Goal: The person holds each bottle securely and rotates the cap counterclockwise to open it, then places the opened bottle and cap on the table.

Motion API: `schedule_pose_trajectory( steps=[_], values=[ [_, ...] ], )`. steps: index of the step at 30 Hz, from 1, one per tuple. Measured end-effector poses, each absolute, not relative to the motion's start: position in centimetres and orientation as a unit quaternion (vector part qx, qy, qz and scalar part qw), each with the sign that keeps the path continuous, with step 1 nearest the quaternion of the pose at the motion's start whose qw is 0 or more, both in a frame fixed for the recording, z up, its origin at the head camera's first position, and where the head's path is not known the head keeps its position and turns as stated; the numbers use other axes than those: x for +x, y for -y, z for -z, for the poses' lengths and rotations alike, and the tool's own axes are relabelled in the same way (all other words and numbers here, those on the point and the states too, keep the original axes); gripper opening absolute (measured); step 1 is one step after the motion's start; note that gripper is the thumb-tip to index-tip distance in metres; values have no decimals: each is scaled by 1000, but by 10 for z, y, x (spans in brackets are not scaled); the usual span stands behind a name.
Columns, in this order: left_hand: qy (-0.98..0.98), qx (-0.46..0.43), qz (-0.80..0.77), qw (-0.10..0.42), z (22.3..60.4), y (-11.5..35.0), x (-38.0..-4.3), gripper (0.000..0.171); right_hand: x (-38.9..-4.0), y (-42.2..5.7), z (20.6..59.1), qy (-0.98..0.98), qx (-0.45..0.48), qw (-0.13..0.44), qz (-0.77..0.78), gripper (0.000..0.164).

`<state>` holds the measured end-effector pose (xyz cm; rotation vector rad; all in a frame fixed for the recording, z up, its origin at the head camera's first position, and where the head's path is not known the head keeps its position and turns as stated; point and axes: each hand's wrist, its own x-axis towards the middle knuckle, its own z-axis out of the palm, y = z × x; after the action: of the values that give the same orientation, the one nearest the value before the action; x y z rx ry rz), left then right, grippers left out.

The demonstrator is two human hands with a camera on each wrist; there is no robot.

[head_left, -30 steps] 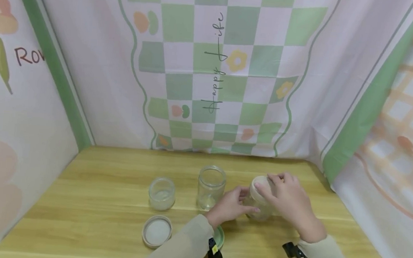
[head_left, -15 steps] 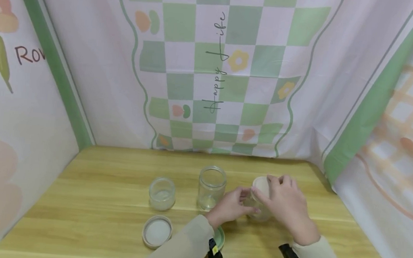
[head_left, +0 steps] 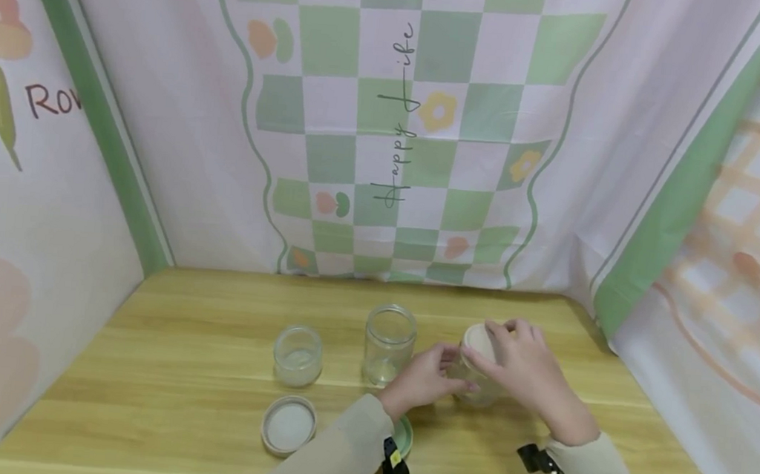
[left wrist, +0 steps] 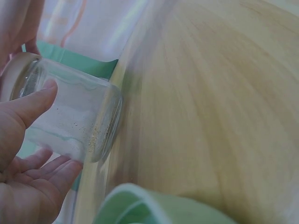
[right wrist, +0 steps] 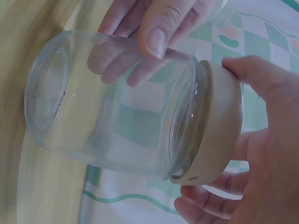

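Observation:
A clear glass jar (right wrist: 126, 116) stands upright on the table, at the right in the head view, with a beige lid (right wrist: 222, 121) on its mouth. My left hand (head_left: 425, 378) holds the jar's body from the left, thumb on the near side and fingers round the far side. From the right, my right hand (head_left: 532, 379) grips the lid by its rim, fingers and thumb spread around it. In the left wrist view a few small brownish specks show near the base of the jar.
An uncapped tall glass jar (head_left: 388, 345) stands just left of the hands, a short uncapped one (head_left: 298, 357) farther left. A beige lid (head_left: 289, 426) lies in front of the short jar. A green lid (head_left: 403, 438) is partly hidden beneath my left forearm.
My right hand and wrist have swung a little left and then back right around the lid. The lid stays on the jar, and my left hand keeps its hold in place.

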<state>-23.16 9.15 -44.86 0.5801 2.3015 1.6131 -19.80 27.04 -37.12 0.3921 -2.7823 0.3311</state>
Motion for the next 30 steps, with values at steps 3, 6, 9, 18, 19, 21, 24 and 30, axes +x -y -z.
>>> schedule_pose_trajectory(
  steps=[3,6,9,18,19,21,24,30],
  values=[
    [-795,201,-556,134,448,-91,-232,68,-198,-273,369,970,145,133,-142,76],
    [-793,199,-559,136,447,-91,-232,67,-198,-276,366,968,151,109,-171,76],
    [-790,199,-564,136,447,-91,-232,67,-198,-281,364,962,165,90,-198,73],
    [-789,202,-565,137,447,-91,-232,66,-203,-296,363,934,245,41,-256,60],
    [-788,201,-565,138,448,-91,-232,66,-204,-298,364,929,256,41,-263,60],
    [-789,199,-564,140,447,-91,-232,67,-207,-299,366,921,275,41,-274,61],
    [-790,197,-563,141,448,-91,-232,67,-208,-300,369,910,296,43,-286,63],
    [-789,198,-565,140,449,-92,-234,67,-209,-298,369,906,303,41,-293,66]
  ],
)
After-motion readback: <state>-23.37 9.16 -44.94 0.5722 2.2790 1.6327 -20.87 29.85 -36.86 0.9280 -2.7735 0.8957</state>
